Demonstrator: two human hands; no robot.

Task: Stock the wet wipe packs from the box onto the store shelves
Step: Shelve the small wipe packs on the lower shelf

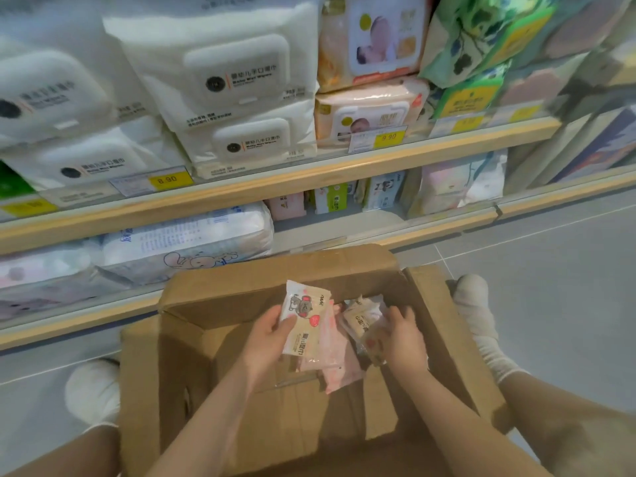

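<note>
Between two white-socked feet on a grey tiled floor sat an open cardboard box (241, 356), its flaps folded outward, right in front of low store shelves (275, 187) edged in pale wood. Both of the person's bare arms reached down into the box from the bottom of the view. The left hand (266, 333) held a small stack of wet wipe packs (308, 325) upright over the middle of the box, fingers curled around the stack's left edge and thumb pressed on the front of the top pack, which was cream-coloured with a cartoon bear and a red balloon; pink packs showed behind and beneath it. Just to the right, the right hand (399, 339) rested palm down on another clump of packs (363, 321) inside the box, fingers spread and bent over them, closing on them. The two clumps nearly touched. On the upper shelf stood large white packs of baby wipes (220, 91) stacked two high, with peach-coloured packs (370, 108) beside them to the right and yellow price tags (389, 137) reading 8.90 and 9.90 along the shelf edge. On the lower shelf lay a bulky white pack printed with a cartoon rabbit (186, 242), and smaller pink, green and blue packs stood further back.
</note>
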